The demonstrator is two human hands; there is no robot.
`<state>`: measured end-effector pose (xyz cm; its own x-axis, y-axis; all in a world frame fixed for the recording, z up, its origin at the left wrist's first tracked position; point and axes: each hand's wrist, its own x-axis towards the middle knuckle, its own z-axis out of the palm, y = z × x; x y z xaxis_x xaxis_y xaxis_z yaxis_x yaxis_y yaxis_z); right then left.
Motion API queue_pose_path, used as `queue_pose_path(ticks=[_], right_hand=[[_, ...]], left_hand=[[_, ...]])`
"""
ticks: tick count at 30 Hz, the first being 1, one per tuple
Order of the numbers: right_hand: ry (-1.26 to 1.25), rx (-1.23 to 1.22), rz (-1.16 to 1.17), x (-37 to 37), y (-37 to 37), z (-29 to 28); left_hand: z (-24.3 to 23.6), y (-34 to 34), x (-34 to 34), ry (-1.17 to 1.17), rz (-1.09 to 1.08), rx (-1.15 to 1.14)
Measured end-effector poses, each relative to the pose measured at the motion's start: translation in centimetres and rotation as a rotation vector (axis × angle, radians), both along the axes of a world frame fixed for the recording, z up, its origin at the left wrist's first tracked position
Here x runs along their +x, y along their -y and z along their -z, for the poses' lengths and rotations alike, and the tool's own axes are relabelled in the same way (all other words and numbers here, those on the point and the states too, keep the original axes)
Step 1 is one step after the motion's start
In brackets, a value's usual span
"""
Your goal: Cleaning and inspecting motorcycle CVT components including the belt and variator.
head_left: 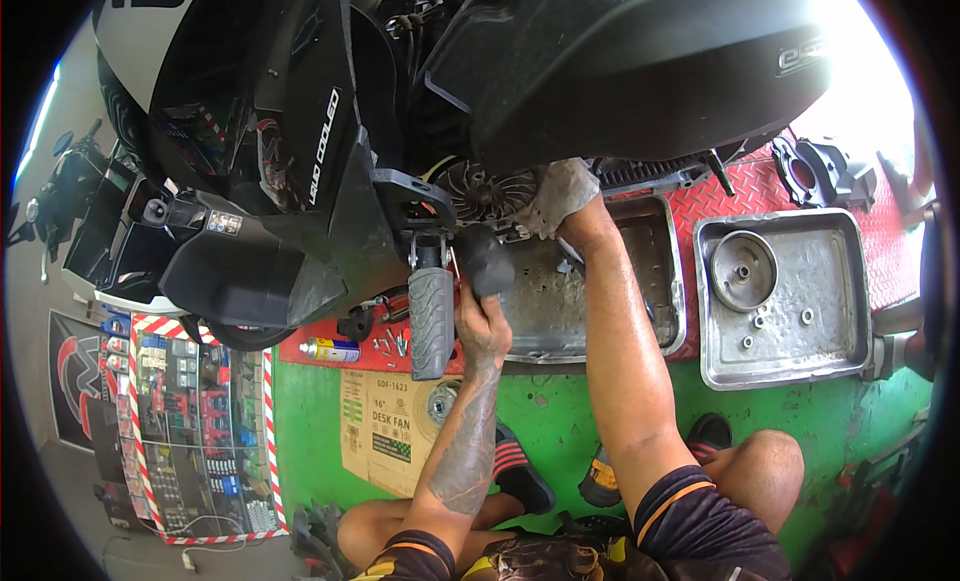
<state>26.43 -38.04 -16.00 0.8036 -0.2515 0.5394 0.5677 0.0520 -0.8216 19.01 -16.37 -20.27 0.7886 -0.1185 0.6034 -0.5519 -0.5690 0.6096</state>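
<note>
Beneath the body of a black scooter, a finned metal pulley shows in the open drive housing. My right hand is closed on a crumpled grey rag against the housing, just right of the pulley. The rag hides most of those fingers. Lower and to the left, my left hand grips a black rounded part from below, behind the ribbed footrest. Its exact kind I cannot make out. A metal tray lies under both hands.
To the right, a second metal tray holds a round drum and several small rings. A black cover lies behind it. Left of the footrest are a spray can and loose bolts. Cardboard and a yellow-black tool lie nearer.
</note>
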Motion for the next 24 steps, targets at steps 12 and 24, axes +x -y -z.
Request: queue_pose_path(ticks=[12,24], right_hand=[[-0.248,0.181,-0.138,-2.7,1.7,-3.6],[-0.336,0.253,-0.134,-1.0,1.5,-0.4]], left_hand=[[-5.9,4.9,0.2,0.019,0.083,0.327],[-6.6,5.3,0.1,0.042,0.120,0.244]])
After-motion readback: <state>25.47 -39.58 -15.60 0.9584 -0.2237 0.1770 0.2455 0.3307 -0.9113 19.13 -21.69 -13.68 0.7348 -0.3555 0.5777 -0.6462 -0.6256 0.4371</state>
